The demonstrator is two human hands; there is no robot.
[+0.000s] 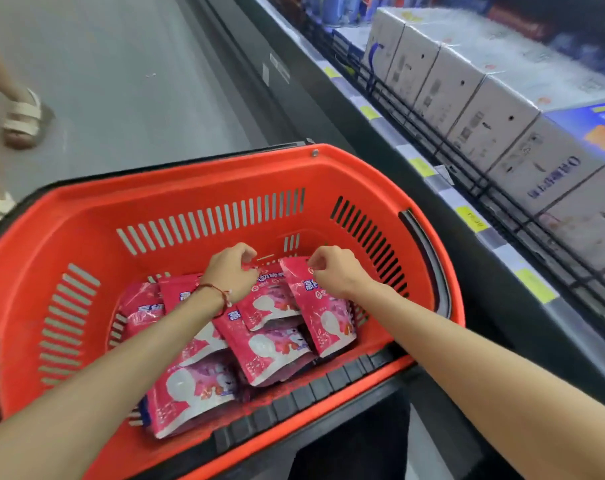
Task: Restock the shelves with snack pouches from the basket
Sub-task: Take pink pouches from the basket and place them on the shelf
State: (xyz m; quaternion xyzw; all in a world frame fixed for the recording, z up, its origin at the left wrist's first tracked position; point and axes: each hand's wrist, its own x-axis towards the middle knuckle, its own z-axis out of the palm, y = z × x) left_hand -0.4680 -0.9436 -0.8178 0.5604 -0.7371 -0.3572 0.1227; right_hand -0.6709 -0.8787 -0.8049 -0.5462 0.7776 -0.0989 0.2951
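An orange plastic basket [204, 188] fills the lower middle of the view and holds several pink snack pouches. My left hand [230, 271] reaches in and pinches the top edge of a pink pouch [269, 303] near the basket's far wall. My right hand [332, 271] pinches the top corner of another pink pouch [323, 313], which stands tilted against the right side. More pouches [190, 393] lie flat nearer to me.
A shelf [429, 171] with yellow price tags runs along the right, stocked with a row of white cartons [481, 112]. Grey floor [114, 81] stretches ahead on the left. Another person's sandalled foot [24, 119] stands at the left edge.
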